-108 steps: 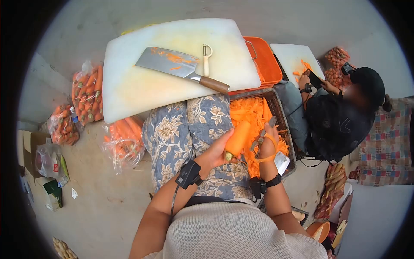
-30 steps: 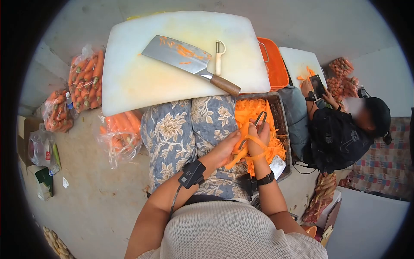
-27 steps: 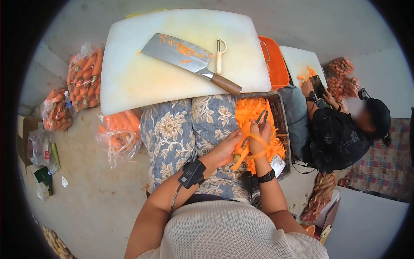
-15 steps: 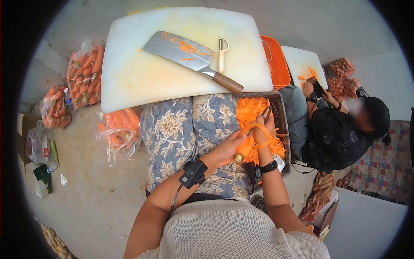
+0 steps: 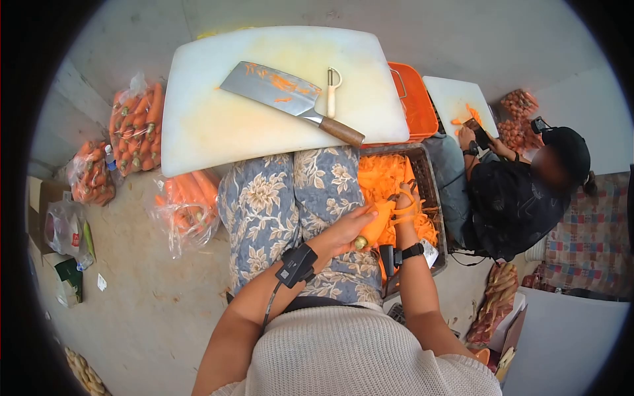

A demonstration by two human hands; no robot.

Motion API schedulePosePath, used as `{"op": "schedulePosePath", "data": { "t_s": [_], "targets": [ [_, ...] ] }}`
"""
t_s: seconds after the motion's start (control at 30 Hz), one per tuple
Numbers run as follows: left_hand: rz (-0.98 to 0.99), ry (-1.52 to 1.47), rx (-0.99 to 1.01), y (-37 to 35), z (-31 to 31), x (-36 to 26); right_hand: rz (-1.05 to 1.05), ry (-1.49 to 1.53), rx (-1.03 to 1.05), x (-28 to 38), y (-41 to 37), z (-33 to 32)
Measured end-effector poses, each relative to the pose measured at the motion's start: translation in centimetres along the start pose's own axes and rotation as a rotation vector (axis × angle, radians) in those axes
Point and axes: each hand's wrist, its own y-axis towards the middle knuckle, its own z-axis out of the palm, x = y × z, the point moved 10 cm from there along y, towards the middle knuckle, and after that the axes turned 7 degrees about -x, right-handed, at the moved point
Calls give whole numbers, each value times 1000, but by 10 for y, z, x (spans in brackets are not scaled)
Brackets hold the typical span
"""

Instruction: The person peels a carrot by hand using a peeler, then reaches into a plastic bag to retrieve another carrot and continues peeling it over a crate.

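Observation:
My left hand [image 5: 348, 231] is closed around a thick carrot [image 5: 377, 226], its stem end pointing toward me. Just right of it, my right hand [image 5: 405, 200] has its fingers curled on a dark peeler [image 5: 412, 187], which is mostly hidden; orange peel strips loop over the hand. Both hands are above a dark crate [image 5: 432, 173] heaped with carrot peelings [image 5: 382, 173]. On the white cutting board [image 5: 198, 125] lie a cleaver [image 5: 274, 87] flecked with carrot shreds and a pale-handled peeler [image 5: 331, 96].
An orange bin [image 5: 421, 109] stands right of the board. Bagged carrots [image 5: 137, 129] sit at the left, with another bag [image 5: 188, 204] beside my knee. At right, a seated person [image 5: 522, 191] holds a phone [image 5: 477, 132] near a second white board [image 5: 452, 92].
My right hand has shifted slightly down, and the peel strips now hang differently around it. The carrot has turned a little in my left hand. The whole view has shifted slightly.

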Motion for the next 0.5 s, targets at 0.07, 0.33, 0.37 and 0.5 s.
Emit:
{"op": "schedulePosePath", "data": {
  "t_s": [0.07, 0.33, 0.37, 0.5],
  "targets": [
    [3, 20, 8, 2, -1, 3, 108, 14, -123, -5, -4, -12],
    [-26, -217, 103, -8, -4, -2, 303, -61, -75, -113, 2, -69],
    [-9, -225, 114, -9, -2, -5, 351, -130, -37, -111, -12, -68],
    [-54, -325, 162, -1, 0, 1, 96, -210, 35, -40, -35, -41]
  ]
}}
